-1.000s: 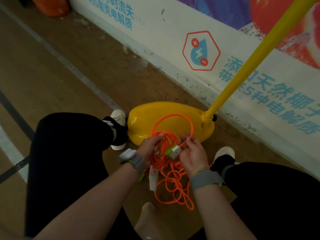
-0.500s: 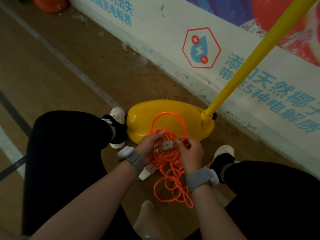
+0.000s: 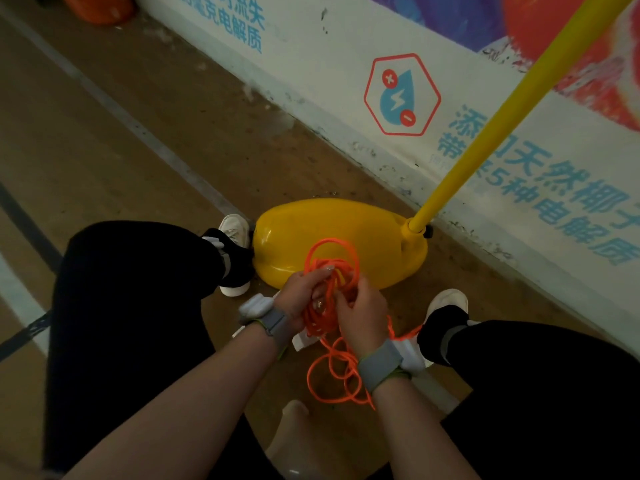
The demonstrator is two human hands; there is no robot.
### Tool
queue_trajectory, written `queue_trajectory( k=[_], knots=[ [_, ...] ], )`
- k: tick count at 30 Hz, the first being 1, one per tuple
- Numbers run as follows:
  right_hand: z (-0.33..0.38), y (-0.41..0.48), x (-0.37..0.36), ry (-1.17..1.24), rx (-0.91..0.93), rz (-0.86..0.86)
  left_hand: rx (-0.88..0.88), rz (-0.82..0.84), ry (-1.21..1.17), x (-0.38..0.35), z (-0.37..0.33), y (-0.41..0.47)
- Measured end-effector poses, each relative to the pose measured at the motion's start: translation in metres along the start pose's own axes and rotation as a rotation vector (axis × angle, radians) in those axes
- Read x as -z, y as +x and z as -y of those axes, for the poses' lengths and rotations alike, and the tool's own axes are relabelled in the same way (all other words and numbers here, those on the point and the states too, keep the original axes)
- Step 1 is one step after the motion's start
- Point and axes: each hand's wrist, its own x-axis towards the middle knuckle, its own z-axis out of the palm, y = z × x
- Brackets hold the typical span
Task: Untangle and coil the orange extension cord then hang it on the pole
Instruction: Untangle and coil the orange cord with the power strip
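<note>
the left hand (image 3: pixel 300 295) and right hand (image 3: pixel 360 311) both gripped the orange extension cord (image 3: pixel 329 296); it looked light, limp, tangle-prone; best held by its gathered loops.

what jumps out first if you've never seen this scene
The bright orange extension cord, a tangled bundle gripped by the left hand and right hand at centre, loose loops hanging below. Behind it, a yellow pole slants up right from its yellow base by the wall.
</note>
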Motion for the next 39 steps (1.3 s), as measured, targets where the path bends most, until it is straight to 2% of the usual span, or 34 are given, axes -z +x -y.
queue_trajectory(
  k=[4, 7, 9, 11, 13, 15, 18, 20, 25, 29, 33, 36, 39],
  knots=[
    [-0.006, 0.009, 0.008, 0.131, -0.061, -0.322, 0.046, 0.012, -0.092, 0.003, -0.008, 0.001],
    [-0.022, 0.020, 0.010, 0.279, -0.327, -0.323, 0.082, 0.076, -0.147, 0.003, -0.013, -0.003],
    [-0.033, 0.020, 0.007, 0.622, -0.543, -0.144, 0.104, 0.194, -0.173, 0.002, -0.016, -0.007],
    [-0.036, 0.011, -0.001, 0.954, -0.637, 0.132, 0.138, 0.370, -0.220, 0.001, -0.018, -0.011],
    [-0.035, 0.002, -0.007, 1.068, -0.641, 0.310, 0.186, 0.549, -0.310, 0.003, -0.017, -0.012],
    [-0.036, -0.002, -0.007, 1.115, -0.635, 0.414, 0.230, 0.662, -0.386, 0.007, -0.018, -0.009],
    [-0.040, 0.000, -0.006, 0.950, -0.557, 0.530, 0.262, 0.734, -0.457, 0.015, -0.022, -0.003],
    [-0.043, -0.003, -0.009, 0.785, -0.467, 0.573, 0.265, 0.706, -0.477, 0.017, -0.023, -0.001],
    [-0.045, -0.005, -0.006, 0.717, -0.461, 0.660, 0.293, 0.676, -0.458, 0.019, -0.024, -0.001],
    [-0.042, -0.001, -0.002, 0.628, -0.420, 0.651, 0.303, 0.701, -0.441, 0.017, -0.024, 0.001],
    [-0.034, -0.001, 0.007, 0.437, -0.324, 0.665, 0.282, 0.693, -0.405, 0.018, -0.025, -0.001],
    [-0.036, 0.001, 0.007, 0.330, -0.263, 0.671, 0.276, 0.636, -0.401, 0.018, -0.031, -0.003],
    [-0.049, 0.005, -0.005, 0.200, -0.222, 0.551, 0.272, 0.611, -0.449, 0.018, -0.036, -0.005]
  ],
)
